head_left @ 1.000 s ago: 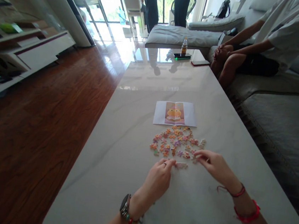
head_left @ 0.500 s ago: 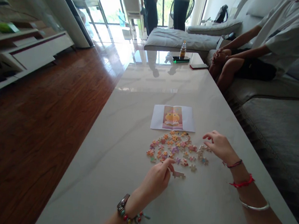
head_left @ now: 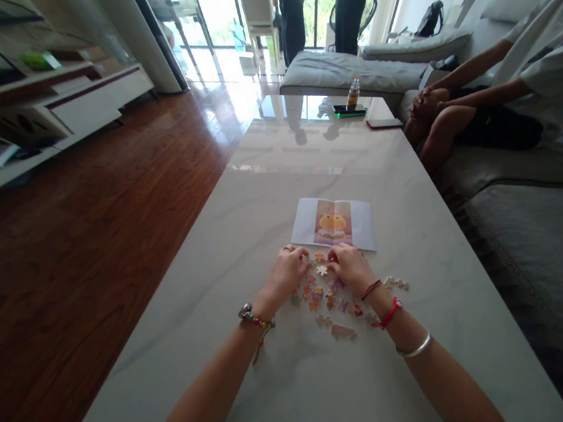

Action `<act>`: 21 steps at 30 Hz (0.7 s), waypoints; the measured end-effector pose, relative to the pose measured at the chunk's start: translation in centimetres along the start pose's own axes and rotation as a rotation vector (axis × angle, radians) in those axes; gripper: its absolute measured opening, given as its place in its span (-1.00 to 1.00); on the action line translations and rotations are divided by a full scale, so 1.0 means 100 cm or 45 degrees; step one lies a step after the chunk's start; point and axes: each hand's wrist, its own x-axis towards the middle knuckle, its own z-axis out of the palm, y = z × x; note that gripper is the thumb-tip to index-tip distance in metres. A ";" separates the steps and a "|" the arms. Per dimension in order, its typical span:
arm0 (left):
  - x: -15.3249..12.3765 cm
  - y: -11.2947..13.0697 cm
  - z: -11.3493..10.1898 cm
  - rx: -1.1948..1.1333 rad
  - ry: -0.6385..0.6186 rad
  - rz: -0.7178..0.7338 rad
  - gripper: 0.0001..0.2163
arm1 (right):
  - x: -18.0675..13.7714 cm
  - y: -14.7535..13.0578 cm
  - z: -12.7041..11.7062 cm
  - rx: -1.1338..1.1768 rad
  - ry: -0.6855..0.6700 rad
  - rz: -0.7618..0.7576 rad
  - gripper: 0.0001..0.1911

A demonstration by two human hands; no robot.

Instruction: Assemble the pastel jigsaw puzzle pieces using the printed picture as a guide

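— Pale marble bench (head_left: 413, 205), long and shiny, in a living room with a dark wooden floor on its left side. Where are the hands on it?

— Both are at the far edge of the heap of puzzle pieces (head_left: 325, 296), very close together. The left hand (head_left: 287, 275) lies palm down with fingers curled. The right hand (head_left: 353, 267) is just beside it, fingers bent toward the same place.

— Does either grip hold something?

— I cannot tell for sure. One pale piece (head_left: 322, 270) lies between the fingertips of both hands; they seem to touch it or nearly touch it, but a closed pinch is not visible.

— Which hand is nearer to it?

— About equal; it sits in the gap, the left hand on its left, the right hand on its right. I judge either hand could take it.

— And around them?

— Most pieces lie on the near side of the hands, under the wrists. Some joined pieces (head_left: 344, 332) lie nearer to the person, and a few stray pieces (head_left: 397, 283) off to the right. Just beyond the fingers lies the reference picture (head_left: 335, 223), flat on the bench. Another person (head_left: 526, 82) sits on the sofa, well apart.
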 end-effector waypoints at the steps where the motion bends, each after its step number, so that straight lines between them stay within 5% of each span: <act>1: 0.003 0.002 0.002 0.021 -0.013 -0.008 -0.89 | 0.001 -0.001 -0.001 -0.002 -0.009 0.021 -0.88; 10: -0.001 0.005 0.004 0.084 -0.042 -0.043 -0.93 | 0.006 0.003 -0.007 0.028 -0.042 0.089 -0.86; 14: -0.012 0.017 0.006 0.173 0.080 0.077 -0.87 | 0.005 0.007 -0.008 0.013 -0.016 0.103 -0.85; 21: -0.018 0.033 0.009 0.330 -0.037 0.224 -0.87 | -0.001 0.002 -0.008 0.000 0.068 0.087 -0.85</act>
